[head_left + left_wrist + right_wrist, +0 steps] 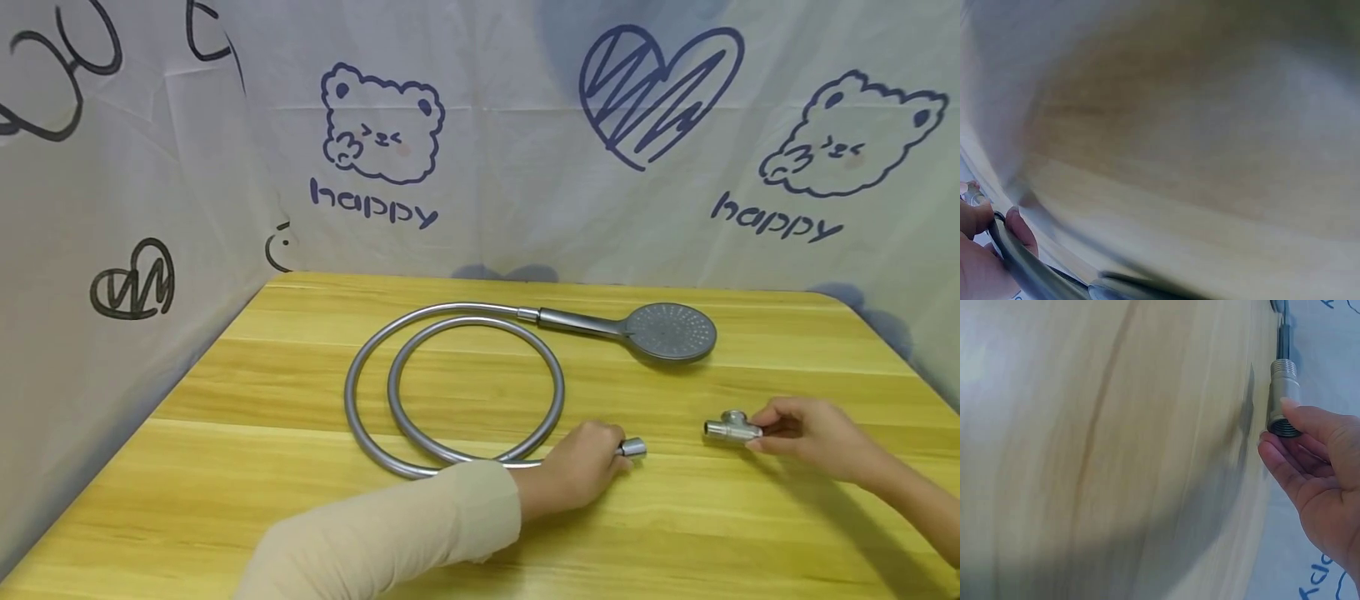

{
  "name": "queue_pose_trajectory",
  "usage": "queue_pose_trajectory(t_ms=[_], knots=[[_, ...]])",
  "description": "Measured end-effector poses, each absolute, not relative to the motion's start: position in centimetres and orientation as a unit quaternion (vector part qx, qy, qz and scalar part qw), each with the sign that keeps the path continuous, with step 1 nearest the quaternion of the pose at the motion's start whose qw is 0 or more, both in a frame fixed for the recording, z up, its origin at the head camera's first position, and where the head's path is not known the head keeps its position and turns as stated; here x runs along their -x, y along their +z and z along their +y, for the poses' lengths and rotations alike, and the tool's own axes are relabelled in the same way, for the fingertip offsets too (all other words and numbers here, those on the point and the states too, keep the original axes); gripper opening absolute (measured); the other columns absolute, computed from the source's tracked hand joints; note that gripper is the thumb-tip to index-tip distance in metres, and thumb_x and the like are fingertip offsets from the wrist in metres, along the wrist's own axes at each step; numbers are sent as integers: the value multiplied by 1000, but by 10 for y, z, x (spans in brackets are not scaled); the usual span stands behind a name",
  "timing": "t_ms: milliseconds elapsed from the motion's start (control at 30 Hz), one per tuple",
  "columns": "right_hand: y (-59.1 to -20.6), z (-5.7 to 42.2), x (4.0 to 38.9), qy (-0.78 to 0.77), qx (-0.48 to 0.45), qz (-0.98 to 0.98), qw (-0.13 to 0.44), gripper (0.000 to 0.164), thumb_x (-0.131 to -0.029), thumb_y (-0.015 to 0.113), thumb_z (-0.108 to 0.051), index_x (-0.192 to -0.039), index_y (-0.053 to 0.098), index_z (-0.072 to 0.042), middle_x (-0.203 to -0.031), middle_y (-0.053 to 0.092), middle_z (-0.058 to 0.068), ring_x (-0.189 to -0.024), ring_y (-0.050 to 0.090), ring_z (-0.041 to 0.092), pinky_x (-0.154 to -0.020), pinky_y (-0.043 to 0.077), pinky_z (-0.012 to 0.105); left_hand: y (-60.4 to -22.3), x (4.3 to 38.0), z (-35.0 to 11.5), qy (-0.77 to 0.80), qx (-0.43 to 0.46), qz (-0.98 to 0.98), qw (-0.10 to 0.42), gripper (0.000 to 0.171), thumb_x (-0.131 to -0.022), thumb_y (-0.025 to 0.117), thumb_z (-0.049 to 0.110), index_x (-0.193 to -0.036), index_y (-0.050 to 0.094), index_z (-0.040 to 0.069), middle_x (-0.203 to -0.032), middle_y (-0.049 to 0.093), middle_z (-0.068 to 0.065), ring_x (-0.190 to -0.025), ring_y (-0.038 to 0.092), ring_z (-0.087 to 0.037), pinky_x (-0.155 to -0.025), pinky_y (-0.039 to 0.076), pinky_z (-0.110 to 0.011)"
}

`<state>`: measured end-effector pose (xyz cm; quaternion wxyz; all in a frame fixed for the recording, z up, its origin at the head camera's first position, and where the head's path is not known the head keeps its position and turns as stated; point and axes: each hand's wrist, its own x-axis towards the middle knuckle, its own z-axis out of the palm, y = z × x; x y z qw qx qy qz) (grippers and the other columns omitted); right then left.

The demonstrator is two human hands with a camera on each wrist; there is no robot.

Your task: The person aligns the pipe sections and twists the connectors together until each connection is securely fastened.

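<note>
Two hands, one flexible hose (350, 392), one showerhead (670, 332) and one T-shaped fitting (732, 428) share one table (247, 467). The left hand (581, 467) has its fingers curled round the hose just behind the end connector (633, 448), whose shiny metal sleeve sticks out past the grip. The right hand (813, 433) pinches one end of the fitting between thumb and fingers; the fitting's other end points toward the connector, with a gap between them. Whether the fitting touches the table cannot be told.

The hose is smooth, grey and round, coiled in two loops on the left and middle of the table, its far end joined to the showerhead's slim handle (581, 322). The showerhead has a round, grey face dotted with nozzles. The fitting is silvery metal, with threads outside one end and inside the other. Yellowish wood-grain boards pattern the tabletop. Behind it hangs creased white cloth (510, 183) bearing two bear drawings (384, 125), each over "happy".
</note>
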<state>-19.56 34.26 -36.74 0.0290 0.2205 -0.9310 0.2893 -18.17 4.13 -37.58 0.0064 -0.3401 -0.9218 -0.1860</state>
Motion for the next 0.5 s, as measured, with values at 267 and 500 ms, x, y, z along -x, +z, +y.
queue_pose_trajectory(t_ms=[267, 500], knots=[[-367, 327, 195, 312, -239, -919, 30, 16, -76, 74, -9, -86, 65, -1, -75, 63, -7, -70, 56, -9, -57, 50, 17, -377, 177, 35, -226, 340, -913, 17, 17, -89, 62, 23, -89, 64, 7, -77, 62, 2, -64, 48, -3, -57, 40, -11], [-366, 317, 195, 344, -271, -899, 29, 14, -74, 73, 1, -86, 64, 2, -79, 61, -19, -71, 58, -7, -58, 51, 17, -380, 177, 30, -232, 350, -907, 33, 17, -89, 62, 25, -90, 64, 8, -78, 62, 2, -66, 47, -2, -57, 39, -11]])
